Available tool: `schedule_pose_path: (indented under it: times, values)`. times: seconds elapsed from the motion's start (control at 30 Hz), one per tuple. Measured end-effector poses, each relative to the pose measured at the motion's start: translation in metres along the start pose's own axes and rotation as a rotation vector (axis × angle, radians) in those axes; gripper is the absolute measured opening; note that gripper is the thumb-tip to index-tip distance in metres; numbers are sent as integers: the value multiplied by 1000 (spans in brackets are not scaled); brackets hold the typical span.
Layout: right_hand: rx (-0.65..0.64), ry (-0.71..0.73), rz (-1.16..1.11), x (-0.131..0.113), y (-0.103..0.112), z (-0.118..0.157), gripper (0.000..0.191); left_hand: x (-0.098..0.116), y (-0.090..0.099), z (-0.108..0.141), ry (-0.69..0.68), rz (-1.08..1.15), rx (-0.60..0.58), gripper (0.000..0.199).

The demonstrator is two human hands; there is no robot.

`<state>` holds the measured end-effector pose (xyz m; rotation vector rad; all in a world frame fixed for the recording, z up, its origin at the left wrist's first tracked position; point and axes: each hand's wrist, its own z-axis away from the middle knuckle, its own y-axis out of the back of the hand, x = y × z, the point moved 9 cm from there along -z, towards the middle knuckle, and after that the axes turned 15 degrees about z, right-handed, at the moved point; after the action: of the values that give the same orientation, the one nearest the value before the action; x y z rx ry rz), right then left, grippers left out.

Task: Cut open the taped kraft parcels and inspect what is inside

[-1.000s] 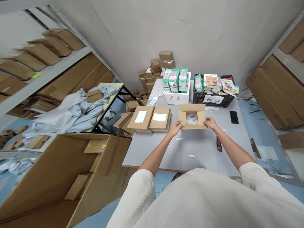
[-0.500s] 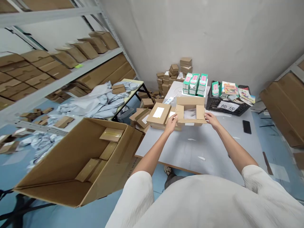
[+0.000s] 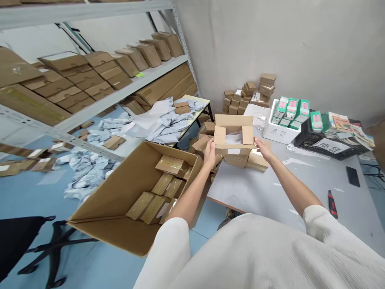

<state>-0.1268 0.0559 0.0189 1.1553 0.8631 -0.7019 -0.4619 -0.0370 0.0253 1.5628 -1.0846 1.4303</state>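
The left hand [image 3: 209, 153] and right hand [image 3: 262, 148] are apart, one on each side of the open brown box [image 3: 233, 149] — they hold it, now farther left, at the table [image 3: 249, 188] edge. Just past the left hand, the big carton [image 3: 120, 180] has maybe six small boxes [image 3: 153, 208] — hard to count. Far off, a white bin [image 3: 275, 134] holds green packs [image 3: 294, 108].

A white foam box [image 3: 278, 134] holds green-and-pink packages [image 3: 291, 108] beside a black plastic crate [image 3: 302, 139] of books; a black smartphone [image 3: 352, 176] and red utility knife [image 3: 332, 204] lie nearby.
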Motion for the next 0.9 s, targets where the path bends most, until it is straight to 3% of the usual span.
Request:
schedule_pose_path:
  times: [0.17, 0.3, 0.4, 0.53, 0.67, 0.9]
  values:
    - [-93, 39, -38, -36, -72, -24, 74, -14, 68, -18, -8, 26, 93, 66]
    - [-114, 41, -69, -52, -107, -46, 76, -22, 96, -39, 14, 21, 132, 72]
    - [-89, 98, -131, -64, -118, -67, 79, -21, 99, -62, -1, 33, 98, 80]
    - [10, 82, -163, -63, -114, -89, 91, -22, 95, -85, -23, 9, 99, 90]
    - [-10, 57, -115, -49, -112, -86, 94, -33, 82, -83, 6, -13, 34, 91]
    - [-38, -11, -88, -23, -101, -67, 80, -47, 66, -71, 84, -66, -23, 86]
